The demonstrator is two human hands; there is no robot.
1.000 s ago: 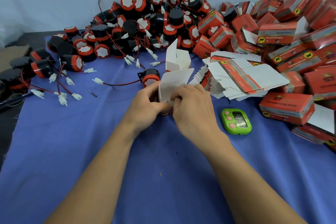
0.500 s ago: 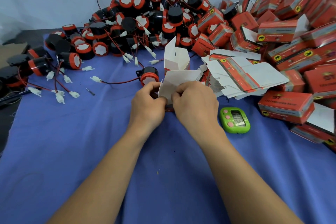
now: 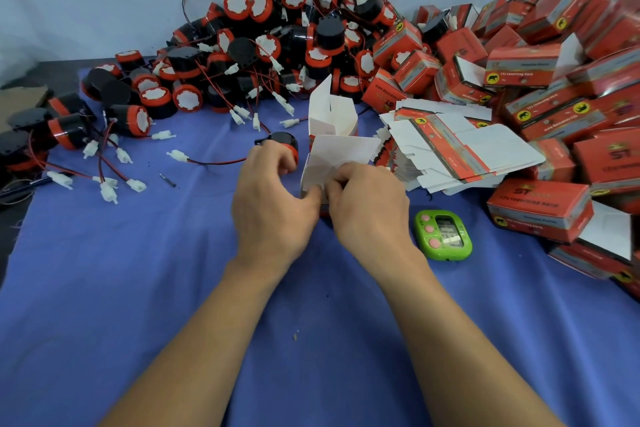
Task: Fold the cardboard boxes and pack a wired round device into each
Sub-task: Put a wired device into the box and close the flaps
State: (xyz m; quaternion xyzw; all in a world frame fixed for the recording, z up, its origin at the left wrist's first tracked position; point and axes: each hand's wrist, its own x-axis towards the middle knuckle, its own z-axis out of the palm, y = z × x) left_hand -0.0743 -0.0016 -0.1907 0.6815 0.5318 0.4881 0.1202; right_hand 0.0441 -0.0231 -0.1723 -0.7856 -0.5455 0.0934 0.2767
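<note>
A half-folded cardboard box [image 3: 343,152] stands on the blue cloth with its white flaps up. My right hand [image 3: 367,208] pinches its near flap at the lower edge. My left hand [image 3: 273,198] keeps its thumb against the box's lower left corner, while its curled fingers reach over a black and red wired round device [image 3: 282,142] lying just left of the box. That device's red wire [image 3: 214,162] runs left to a white plug. A big heap of the same round devices [image 3: 277,45] lies at the back.
A stack of flat box blanks [image 3: 460,152] lies right of the box. Folded red boxes [image 3: 540,80] pile up at the right and back right. A green timer [image 3: 445,234] sits beside my right wrist. Loose plugs and wires [image 3: 107,180] lie at the left.
My left hand's fingers have left the box flap and moved left onto the round device, with only the thumb staying at the box. My right hand keeps its pinch.
</note>
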